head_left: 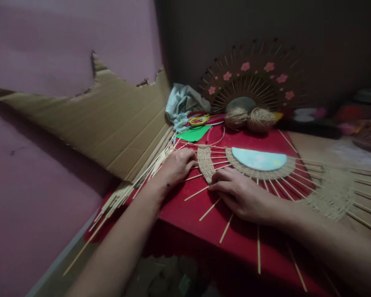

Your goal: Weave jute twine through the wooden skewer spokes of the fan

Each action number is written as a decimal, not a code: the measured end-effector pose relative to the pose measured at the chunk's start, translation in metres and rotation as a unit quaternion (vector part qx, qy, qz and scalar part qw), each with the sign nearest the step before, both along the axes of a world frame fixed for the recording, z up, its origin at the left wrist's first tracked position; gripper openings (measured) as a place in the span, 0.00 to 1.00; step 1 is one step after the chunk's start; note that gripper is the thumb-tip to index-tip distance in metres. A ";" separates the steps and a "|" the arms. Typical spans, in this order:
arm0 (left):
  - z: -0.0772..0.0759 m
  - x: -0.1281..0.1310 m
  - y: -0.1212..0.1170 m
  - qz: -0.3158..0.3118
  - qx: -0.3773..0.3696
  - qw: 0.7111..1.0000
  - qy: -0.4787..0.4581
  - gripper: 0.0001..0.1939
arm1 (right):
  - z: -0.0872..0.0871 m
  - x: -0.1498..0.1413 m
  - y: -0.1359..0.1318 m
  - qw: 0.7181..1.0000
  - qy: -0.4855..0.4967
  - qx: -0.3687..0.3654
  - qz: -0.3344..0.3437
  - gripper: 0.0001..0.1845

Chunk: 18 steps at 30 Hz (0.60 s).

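A half-round woven fan of thin wooden sticks lies on a red cloth (188,206). Beige twine (205,161) is woven across the sticks in an outer band, and a pale blue half-disc (259,159) sits at the fan's centre. At the band's left edge, the curled fingers of my left hand (179,163) grip the fan by its sticks and weave. My right hand (243,194) lies across the fan, its fingers pinched at the lower end of the left woven part. It covers part of the band. Any loose strand between my fingers is too small to make out.
A bundle of loose sticks (119,198) lies along the left table edge beside leaning cardboard (111,119). Behind stand two twine balls (261,119), yellow-handled scissors (199,120), a crumpled pale cloth (185,101) and a flowered fan (245,67). Jars (369,123) stand at right.
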<state>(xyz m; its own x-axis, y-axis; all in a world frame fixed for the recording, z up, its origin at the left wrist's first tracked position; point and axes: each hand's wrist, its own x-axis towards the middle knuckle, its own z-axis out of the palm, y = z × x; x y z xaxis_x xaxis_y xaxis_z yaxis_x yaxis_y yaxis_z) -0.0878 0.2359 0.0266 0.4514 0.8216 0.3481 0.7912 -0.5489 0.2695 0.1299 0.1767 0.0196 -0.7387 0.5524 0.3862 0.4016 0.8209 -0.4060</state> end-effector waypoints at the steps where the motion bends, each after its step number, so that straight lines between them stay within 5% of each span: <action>1: 0.000 -0.001 0.000 0.001 -0.001 1.000 0.004 0.03 | 0.000 0.000 0.000 1.000 0.002 -0.004 0.002 0.15; 8: -0.003 -0.004 0.002 0.031 -0.007 0.998 0.062 0.06 | -0.002 0.000 -0.001 1.000 -0.009 -0.014 -0.009 0.17; 18: 0.004 -0.018 0.006 0.051 -0.092 0.992 -0.074 0.02 | -0.003 0.000 -0.006 0.997 -0.059 0.007 -0.042 0.22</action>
<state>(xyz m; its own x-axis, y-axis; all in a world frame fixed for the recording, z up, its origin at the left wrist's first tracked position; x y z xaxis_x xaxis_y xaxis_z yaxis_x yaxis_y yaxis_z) -0.1062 0.2416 0.0309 0.3183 0.9161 0.2439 0.7846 -0.3990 0.4746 0.1298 0.1704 0.0171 -0.7307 0.6098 0.3070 0.5139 0.7873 -0.3406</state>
